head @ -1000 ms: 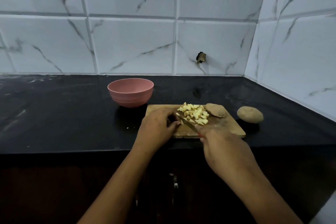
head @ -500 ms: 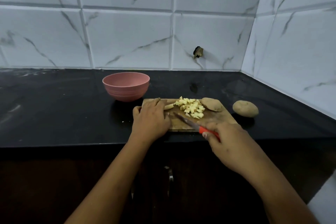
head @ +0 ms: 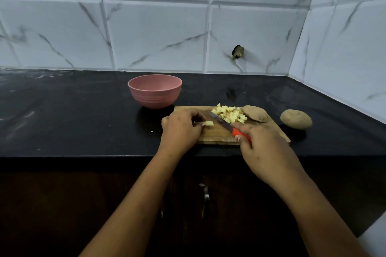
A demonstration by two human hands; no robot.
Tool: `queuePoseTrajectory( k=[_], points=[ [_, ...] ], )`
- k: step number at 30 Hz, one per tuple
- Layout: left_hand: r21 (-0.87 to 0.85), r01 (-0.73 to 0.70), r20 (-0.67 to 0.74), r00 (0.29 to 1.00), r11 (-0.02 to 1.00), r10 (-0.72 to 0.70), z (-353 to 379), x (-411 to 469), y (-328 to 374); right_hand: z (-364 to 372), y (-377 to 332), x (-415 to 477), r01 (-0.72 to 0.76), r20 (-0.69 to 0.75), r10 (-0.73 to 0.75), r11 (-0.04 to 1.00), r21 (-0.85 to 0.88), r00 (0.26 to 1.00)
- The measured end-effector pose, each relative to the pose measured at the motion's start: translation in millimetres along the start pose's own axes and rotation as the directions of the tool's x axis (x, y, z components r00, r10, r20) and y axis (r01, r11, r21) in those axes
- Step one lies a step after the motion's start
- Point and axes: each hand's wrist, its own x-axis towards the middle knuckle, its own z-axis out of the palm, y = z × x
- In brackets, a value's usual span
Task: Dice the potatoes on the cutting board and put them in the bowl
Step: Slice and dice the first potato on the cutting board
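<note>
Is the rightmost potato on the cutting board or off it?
Off: the rightmost potato rests on the black counter, just right of the cutting board.

Our left grip covers the near left corner of the rectangular wooden cutting board and one end of the pale yellow potato strip it pinches. Our right grip hides most of the orange handle of the small steel knife. The floor of the round pink bowl lies behind its near wall. Both forearms run off the bottom edge. We cannot tell what the small dark object on the wall is.
</note>
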Motion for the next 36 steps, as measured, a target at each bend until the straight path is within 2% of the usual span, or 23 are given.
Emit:
queuePoseTrajectory(
  k=[6,13,19,27,36],
  points=[
    [-0.004,0.017,0.008,1.000,1.000,-0.017,1,3,1,13,-9,0,0.029,-0.006,-0.030,0.992,-0.123,1.000],
    [-0.005,0.038,0.033,0.999,0.999,-0.038,-1,3,2,9,-13,3,0.012,-0.056,-0.017,0.997,-0.079,0.998],
    [0.002,0.046,0.033,0.998,0.999,-0.047,1,5,0,18,-20,9,-0.007,0.061,0.014,0.994,-0.112,0.998],
    [0.021,0.046,-0.009,0.999,0.999,-0.046,0,0,2,24,-27,13,0.068,0.020,-0.065,0.959,-0.273,0.998],
    [0.029,0.049,-0.044,0.998,0.998,-0.047,0,0,1,23,-23,6,0.032,-0.007,-0.033,0.994,-0.106,0.999]
  ],
)
